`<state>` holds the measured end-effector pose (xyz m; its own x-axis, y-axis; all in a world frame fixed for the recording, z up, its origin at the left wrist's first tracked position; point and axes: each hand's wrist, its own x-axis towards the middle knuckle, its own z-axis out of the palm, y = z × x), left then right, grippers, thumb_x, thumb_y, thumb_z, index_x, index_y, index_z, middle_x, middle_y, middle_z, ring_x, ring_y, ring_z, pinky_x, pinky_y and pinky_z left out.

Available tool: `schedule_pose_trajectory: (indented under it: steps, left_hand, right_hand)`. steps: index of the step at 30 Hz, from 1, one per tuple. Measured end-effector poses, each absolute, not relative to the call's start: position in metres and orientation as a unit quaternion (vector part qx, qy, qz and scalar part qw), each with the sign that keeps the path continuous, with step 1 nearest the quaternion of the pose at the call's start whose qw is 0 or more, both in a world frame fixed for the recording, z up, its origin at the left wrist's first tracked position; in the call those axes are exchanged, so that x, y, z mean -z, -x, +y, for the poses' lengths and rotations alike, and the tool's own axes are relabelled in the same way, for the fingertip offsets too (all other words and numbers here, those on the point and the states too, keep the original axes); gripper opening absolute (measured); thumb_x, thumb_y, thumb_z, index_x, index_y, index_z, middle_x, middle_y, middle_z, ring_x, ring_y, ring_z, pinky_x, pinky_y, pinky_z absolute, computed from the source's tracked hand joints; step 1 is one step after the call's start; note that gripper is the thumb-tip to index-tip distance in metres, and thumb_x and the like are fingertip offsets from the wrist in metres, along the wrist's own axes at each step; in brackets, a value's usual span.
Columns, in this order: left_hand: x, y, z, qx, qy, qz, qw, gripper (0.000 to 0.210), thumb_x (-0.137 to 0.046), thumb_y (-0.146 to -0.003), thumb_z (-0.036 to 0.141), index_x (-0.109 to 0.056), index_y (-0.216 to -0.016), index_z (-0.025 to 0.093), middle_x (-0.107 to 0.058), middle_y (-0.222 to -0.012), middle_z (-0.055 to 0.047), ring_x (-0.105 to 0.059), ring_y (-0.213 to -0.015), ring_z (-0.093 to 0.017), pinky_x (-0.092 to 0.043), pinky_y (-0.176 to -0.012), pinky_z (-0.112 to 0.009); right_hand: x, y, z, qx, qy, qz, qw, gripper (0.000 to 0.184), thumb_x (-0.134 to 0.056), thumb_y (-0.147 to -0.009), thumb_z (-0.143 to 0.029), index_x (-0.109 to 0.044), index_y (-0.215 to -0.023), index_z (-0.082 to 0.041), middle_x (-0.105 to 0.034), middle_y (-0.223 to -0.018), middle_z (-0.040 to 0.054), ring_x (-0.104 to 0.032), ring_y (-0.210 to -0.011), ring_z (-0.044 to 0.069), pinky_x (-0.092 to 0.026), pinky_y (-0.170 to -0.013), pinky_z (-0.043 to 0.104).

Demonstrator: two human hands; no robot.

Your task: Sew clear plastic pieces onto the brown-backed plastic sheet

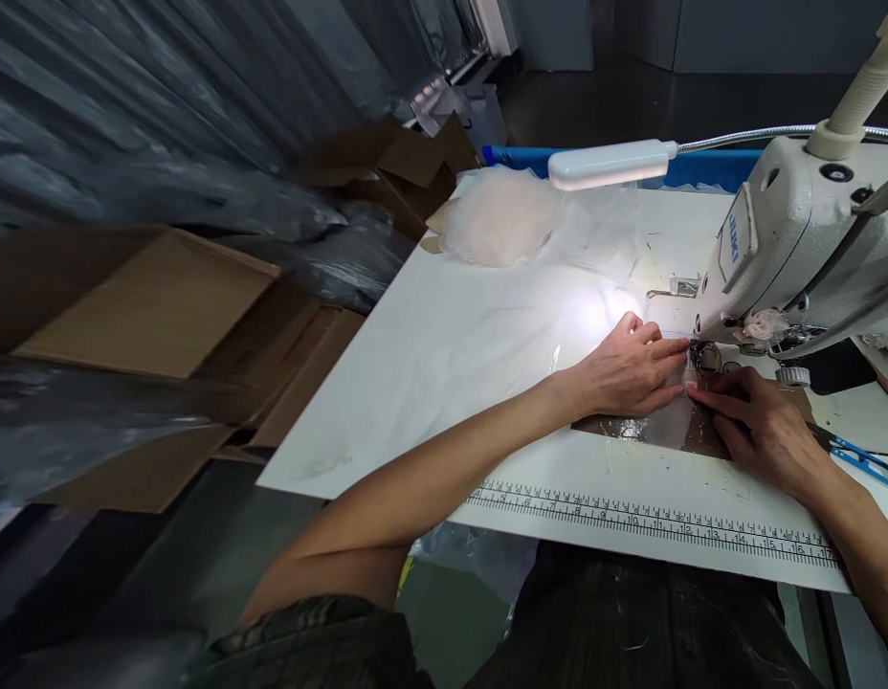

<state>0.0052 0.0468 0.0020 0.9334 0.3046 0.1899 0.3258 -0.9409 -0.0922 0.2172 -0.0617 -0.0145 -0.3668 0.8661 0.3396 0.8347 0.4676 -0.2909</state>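
Observation:
My left hand (634, 366) lies over sheer white fabric (670, 421) on the sewing machine bed, just left of the presser foot (694, 352). Its fingers are partly spread, with one pointing to the foot. On the other side, my right hand (760, 421) pinches the edge of the fabric between thumb and fingertip, right below the needle area. The sewing machine (788, 220) is white and stands at the right. Under the hands, part of a brown machine plate (709, 440) shows. My hands hide much of the fabric.
A pile of pale sheer fabric (501, 218) sits at the table's far left. A lamp (609, 165) shines above the table (387, 402). Blue-handled snips (867, 462) lie at right. A printed ruler (645, 522) runs along the front edge. Cardboard boxes (149, 306) stand left.

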Motion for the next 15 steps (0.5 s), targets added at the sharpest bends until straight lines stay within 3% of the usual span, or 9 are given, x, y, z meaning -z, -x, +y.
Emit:
schedule_pose_trajectory:
  steps: [15]
  left_hand:
    - [-0.0041, -0.0035, 0.0474, 0.081, 0.983, -0.152, 0.064, 0.045, -0.033, -0.102, 0.045, -0.066, -0.114, 0.016, -0.061, -0.133, -0.011, -0.053, -0.09, -0.025, -0.033, -0.075, -0.04]
  right_hand:
    - [0.0143, -0.2168, -0.0617, -0.032, 0.517, -0.825, 0.227, 0.033, -0.049, -0.093, -0.021, -0.074, -0.113, -0.028, -0.062, -0.098, 0.0084, -0.064, -0.086, 0.02, -0.057, -0.068, 0.033]
